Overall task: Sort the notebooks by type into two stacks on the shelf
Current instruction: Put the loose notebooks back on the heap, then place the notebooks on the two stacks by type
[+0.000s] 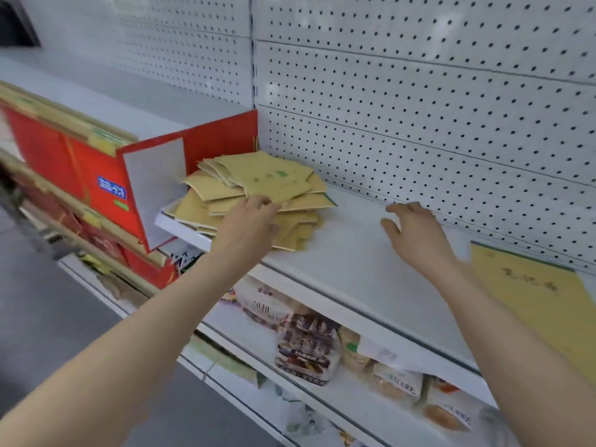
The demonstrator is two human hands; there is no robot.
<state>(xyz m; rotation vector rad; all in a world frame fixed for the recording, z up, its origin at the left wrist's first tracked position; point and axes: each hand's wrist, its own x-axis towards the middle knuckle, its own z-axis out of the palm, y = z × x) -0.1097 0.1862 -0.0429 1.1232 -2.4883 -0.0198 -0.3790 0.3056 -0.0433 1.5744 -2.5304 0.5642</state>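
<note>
A loose, messy pile of tan notebooks (258, 185) with green print lies on the white shelf (361, 269), at its left end against the pegboard. My left hand (248, 224) rests on the pile's front edge, fingers spread on the covers; whether it grips one I cannot tell. My right hand (416, 233) hovers open over bare shelf to the right of the pile, holding nothing. A single tan notebook (535, 301) lies flat at the shelf's right end, beside my right forearm.
Red cartons (80, 175) stand stacked left of the pile, one with an open flap leaning toward it. A white pegboard wall (419, 108) backs the shelf. Lower shelves hold packaged bread and snacks (306, 346). Grey floor lies at the lower left.
</note>
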